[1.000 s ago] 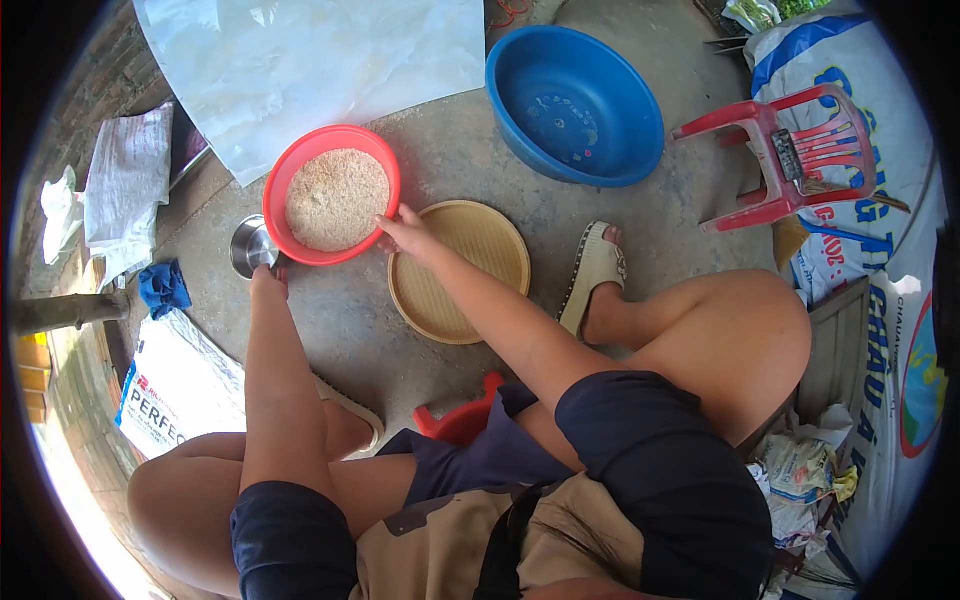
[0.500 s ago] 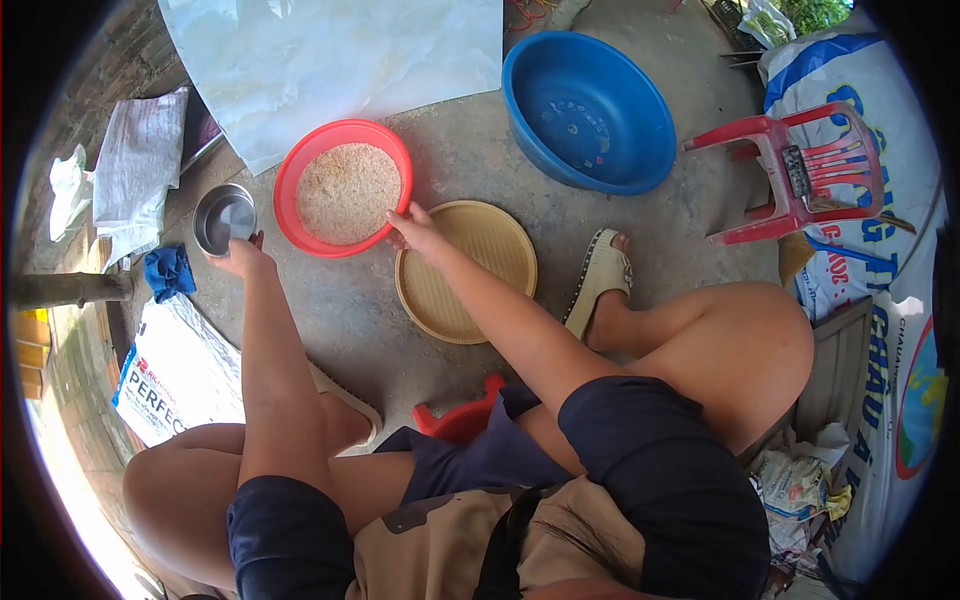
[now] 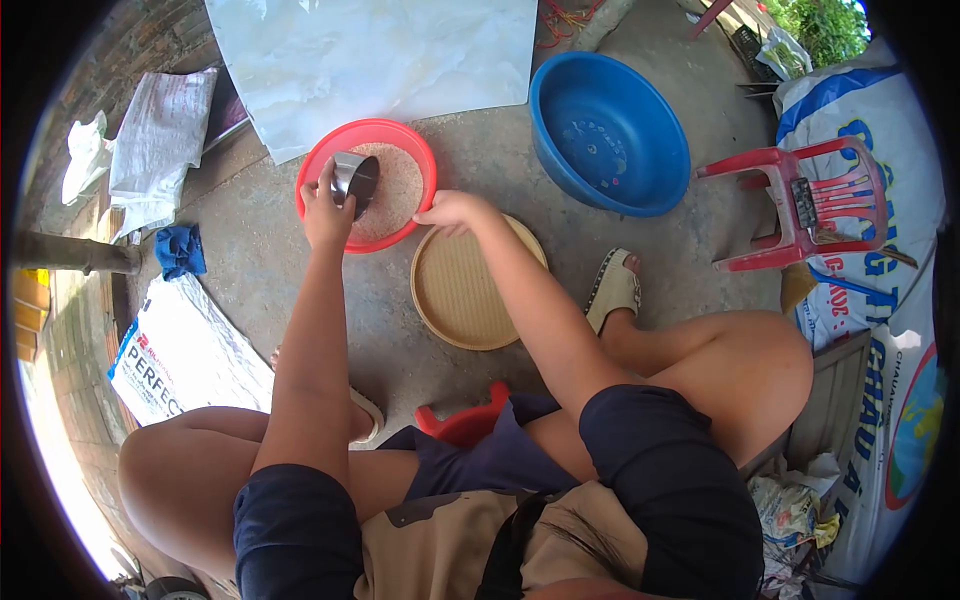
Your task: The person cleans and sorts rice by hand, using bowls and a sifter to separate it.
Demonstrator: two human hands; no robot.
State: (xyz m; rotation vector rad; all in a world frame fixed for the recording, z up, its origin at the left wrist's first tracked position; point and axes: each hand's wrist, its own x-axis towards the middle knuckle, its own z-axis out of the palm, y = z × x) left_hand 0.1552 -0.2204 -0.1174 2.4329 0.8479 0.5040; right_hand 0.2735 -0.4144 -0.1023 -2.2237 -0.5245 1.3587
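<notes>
My left hand grips a tilted cup entering the grain, none scooped yet; my right hand pinches the bowl rim.

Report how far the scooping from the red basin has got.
Done: the left hand has the steel cup tilted over the grain in the red basin. In hand: the right hand steadies the basin's rim. Left: the round woven tray and blue basin hold no grain yet.
</notes>
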